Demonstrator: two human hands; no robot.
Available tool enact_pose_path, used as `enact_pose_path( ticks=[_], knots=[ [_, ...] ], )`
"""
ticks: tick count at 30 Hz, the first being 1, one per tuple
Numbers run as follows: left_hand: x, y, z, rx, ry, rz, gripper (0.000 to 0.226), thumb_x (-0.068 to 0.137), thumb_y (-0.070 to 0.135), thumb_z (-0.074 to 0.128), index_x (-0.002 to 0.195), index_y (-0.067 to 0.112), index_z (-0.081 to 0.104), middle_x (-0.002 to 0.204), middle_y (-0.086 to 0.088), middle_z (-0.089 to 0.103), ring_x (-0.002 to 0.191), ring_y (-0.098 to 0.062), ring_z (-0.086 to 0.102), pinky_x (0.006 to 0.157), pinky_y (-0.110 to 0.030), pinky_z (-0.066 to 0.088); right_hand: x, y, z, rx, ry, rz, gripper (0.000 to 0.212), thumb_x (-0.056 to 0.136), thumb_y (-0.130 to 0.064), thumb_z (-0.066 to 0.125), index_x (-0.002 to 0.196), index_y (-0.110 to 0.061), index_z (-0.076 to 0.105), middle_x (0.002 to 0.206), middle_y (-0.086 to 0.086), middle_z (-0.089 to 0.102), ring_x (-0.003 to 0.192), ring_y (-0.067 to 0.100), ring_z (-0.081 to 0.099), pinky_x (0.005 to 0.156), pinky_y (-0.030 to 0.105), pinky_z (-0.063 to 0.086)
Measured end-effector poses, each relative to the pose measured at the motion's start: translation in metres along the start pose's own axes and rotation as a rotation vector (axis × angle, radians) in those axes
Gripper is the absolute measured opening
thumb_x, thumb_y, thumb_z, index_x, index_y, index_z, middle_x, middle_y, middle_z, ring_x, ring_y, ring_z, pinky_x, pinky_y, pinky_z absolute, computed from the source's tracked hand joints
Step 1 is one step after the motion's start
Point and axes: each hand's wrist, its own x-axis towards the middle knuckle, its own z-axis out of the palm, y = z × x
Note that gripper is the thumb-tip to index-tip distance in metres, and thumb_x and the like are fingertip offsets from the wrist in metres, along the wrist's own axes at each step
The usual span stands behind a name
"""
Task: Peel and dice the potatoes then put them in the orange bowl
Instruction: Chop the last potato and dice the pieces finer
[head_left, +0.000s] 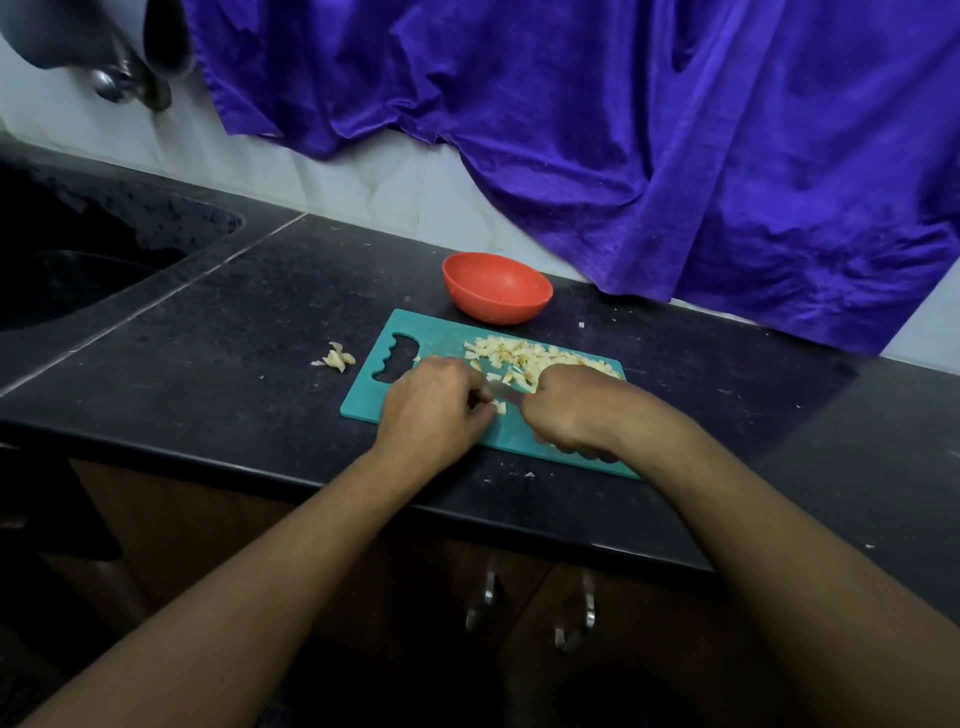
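Left hand (434, 410) fingertips pinch small potato piece (500, 407) near cutting board (431, 332) front edge. Right hand (566, 410) curls round knife (511, 396), blade at piece. Piece probably firm, wet, slippery: hold by sides, fingertips tucked. Diced pile (540, 358) along board's far edge; orange bowl (493, 306) just beyond.

One wide-angle, head-worn camera looks forward and down, close above the teal cutting board (441, 332) at mid-frame, with the counter (234, 338) edge nearer and the tiled wall (363, 176) beyond it.
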Motion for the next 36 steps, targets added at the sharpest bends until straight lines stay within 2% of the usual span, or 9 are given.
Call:
enact_pose_path(
  ticks=[3, 7, 11, 14, 18, 23, 29, 34, 36],
  knots=[
    [0.000, -0.001, 0.000, -0.006, -0.003, 0.011, 0.009, 0.090, 0.037, 0.072, 0.094, 0.031, 0.077, 0.097, 0.012, 0.068, 0.096, -0.010, 0.059, 0.076, -0.028, 0.048, -0.002, -0.012, -0.005, -0.077, -0.037, 0.007, 0.021, 0.096, -0.017, 0.045, 0.086, -0.010, 0.062, 0.071, 0.005, 0.060, 0.054, 0.017, 0.052, 0.048, 0.024, 0.039],
    [-0.001, -0.001, 0.000, -0.019, 0.003, -0.007, 0.009, 0.087, 0.034, 0.074, 0.093, 0.029, 0.078, 0.097, 0.010, 0.070, 0.096, -0.012, 0.061, 0.081, -0.036, 0.054, 0.001, -0.015, 0.010, -0.107, -0.003, 0.012, 0.014, 0.099, -0.026, 0.046, 0.093, -0.015, 0.053, 0.082, 0.001, 0.052, 0.074, 0.017, 0.054, 0.066, 0.031, 0.043],
    [0.001, -0.001, 0.000, -0.032, -0.001, -0.028, 0.008, 0.086, 0.036, 0.074, 0.090, 0.030, 0.078, 0.093, 0.009, 0.070, 0.092, -0.012, 0.062, 0.082, -0.036, 0.055, 0.003, -0.009, 0.009, -0.089, 0.033, -0.002, 0.014, 0.101, -0.029, 0.047, 0.097, -0.015, 0.051, 0.091, 0.002, 0.053, 0.085, 0.020, 0.055, 0.074, 0.032, 0.044],
    [0.001, -0.002, 0.000, -0.031, -0.012, -0.029, 0.009, 0.086, 0.039, 0.076, 0.090, 0.031, 0.079, 0.094, 0.011, 0.070, 0.092, -0.011, 0.062, 0.083, -0.035, 0.055, 0.003, -0.004, -0.004, -0.076, 0.067, -0.010, 0.020, 0.099, -0.026, 0.047, 0.084, -0.014, 0.051, 0.085, 0.004, 0.053, 0.079, 0.023, 0.056, 0.064, 0.029, 0.041],
    [0.000, -0.002, 0.000, -0.044, 0.007, -0.025, 0.011, 0.087, 0.039, 0.076, 0.093, 0.030, 0.077, 0.091, 0.012, 0.069, 0.091, -0.009, 0.060, 0.081, -0.032, 0.052, 0.004, 0.000, 0.005, -0.099, 0.025, -0.004, 0.014, 0.100, -0.027, 0.047, 0.096, -0.015, 0.052, 0.085, 0.000, 0.048, 0.089, 0.022, 0.053, 0.076, 0.032, 0.043],
    [0.001, -0.002, 0.000, -0.059, 0.008, -0.045, 0.009, 0.086, 0.037, 0.077, 0.093, 0.032, 0.074, 0.086, 0.014, 0.068, 0.086, -0.006, 0.060, 0.080, -0.033, 0.055, 0.005, 0.005, 0.015, -0.045, 0.017, 0.021, 0.023, 0.100, -0.027, 0.046, 0.078, -0.019, 0.047, 0.083, 0.000, 0.051, 0.074, 0.014, 0.050, 0.063, 0.031, 0.039],
    [0.004, -0.004, 0.003, -0.041, -0.013, -0.037, 0.011, 0.089, 0.034, 0.071, 0.099, 0.035, 0.077, 0.097, 0.009, 0.071, 0.091, -0.011, 0.063, 0.078, -0.031, 0.051, 0.004, 0.009, 0.022, 0.055, -0.004, 0.030, 0.018, 0.100, -0.027, 0.047, 0.085, -0.018, 0.053, 0.089, 0.005, 0.062, 0.079, 0.019, 0.062, 0.063, 0.030, 0.045],
    [0.004, -0.006, 0.005, -0.055, -0.036, -0.028, 0.014, 0.087, 0.042, 0.074, 0.100, 0.038, 0.076, 0.099, 0.013, 0.071, 0.098, -0.008, 0.062, 0.082, -0.032, 0.054, 0.004, 0.012, 0.015, 0.037, 0.006, 0.037, 0.022, 0.100, -0.027, 0.049, 0.081, -0.017, 0.054, 0.084, 0.004, 0.060, 0.073, 0.018, 0.059, 0.060, 0.028, 0.041],
    [0.004, -0.004, 0.004, -0.043, -0.034, -0.026, 0.013, 0.088, 0.042, 0.075, 0.099, 0.037, 0.076, 0.098, 0.015, 0.071, 0.099, -0.007, 0.060, 0.081, -0.032, 0.053, 0.005, 0.012, 0.009, 0.027, 0.028, 0.033, 0.022, 0.099, -0.028, 0.049, 0.081, -0.017, 0.056, 0.088, 0.003, 0.061, 0.080, 0.019, 0.060, 0.064, 0.029, 0.042]
  ],
)
